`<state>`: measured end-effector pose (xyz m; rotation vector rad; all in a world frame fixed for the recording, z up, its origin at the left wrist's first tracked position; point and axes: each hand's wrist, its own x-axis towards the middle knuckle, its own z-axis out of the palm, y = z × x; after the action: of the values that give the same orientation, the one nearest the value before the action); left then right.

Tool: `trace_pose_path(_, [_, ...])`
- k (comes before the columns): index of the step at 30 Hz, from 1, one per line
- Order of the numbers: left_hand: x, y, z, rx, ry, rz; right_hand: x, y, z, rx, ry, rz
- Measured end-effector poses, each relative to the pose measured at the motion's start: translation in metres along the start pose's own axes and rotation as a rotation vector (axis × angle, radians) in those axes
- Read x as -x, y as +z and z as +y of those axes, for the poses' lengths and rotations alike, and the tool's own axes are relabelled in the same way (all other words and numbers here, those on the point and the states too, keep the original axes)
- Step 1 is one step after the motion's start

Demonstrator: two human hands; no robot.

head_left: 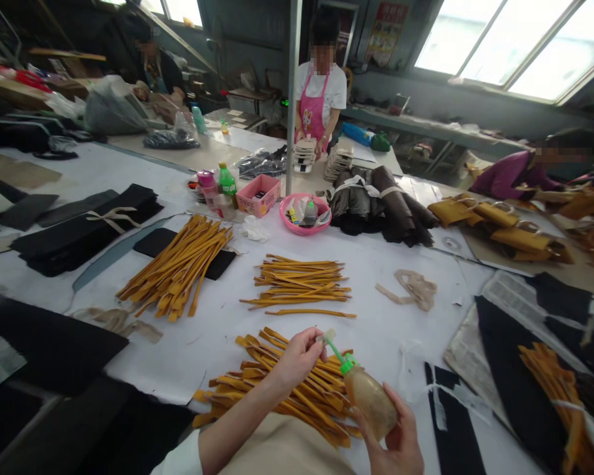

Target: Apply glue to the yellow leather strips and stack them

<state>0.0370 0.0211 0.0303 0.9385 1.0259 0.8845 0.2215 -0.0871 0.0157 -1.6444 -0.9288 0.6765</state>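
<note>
My right hand (393, 435) is wrapped round a squeeze bottle (371, 399) of cloudy amber liquid, tilted with its green cap and nozzle (345, 361) pointing up and left. At the nozzle's end, my left hand (304, 356) pinches a small pale piece (327, 335); what exactly it is I cannot tell. Below both hands lies a loose pile of mustard-yellow strips (277, 379) with wider flat ends. Just beyond, a row of narrow folded yellow strips (301, 280) lies side by side, with one single strip (311, 313) apart in front.
A bigger heap of yellow strips (178, 267) lies left. Behind stand a pink basket (304, 227), a pink box (260, 196) and a green bottle (226, 181). Black pieces (455, 422) lie right, beside a tied yellow bundle (554, 389). Several people work across the tables.
</note>
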Motion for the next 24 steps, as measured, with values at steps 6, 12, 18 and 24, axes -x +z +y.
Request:
trace_pose_path(6, [0.0012, 0.0025, 0.0042, 0.063, -0.046, 0.018, -0.0004, 0.0031, -0.0018, 0.02, -0.009, 0.038])
trace_pose_path(12, [0.0002, 0.0033, 0.0067, 0.1, -0.054, 0.029, -0.0017, 0.0019, -0.0044, 0.003, 0.016, 0.029])
trace_pose_path(18, [0.0011, 0.0025, 0.007, 0.119, -0.054, 0.026, -0.0013, 0.004, -0.0086, -0.007, 0.016, 0.017])
trace_pose_path(24, [0.0009, 0.0021, 0.0082, 0.145, -0.066, 0.015, -0.0037, 0.0024, -0.0031, -0.028, 0.01, 0.022])
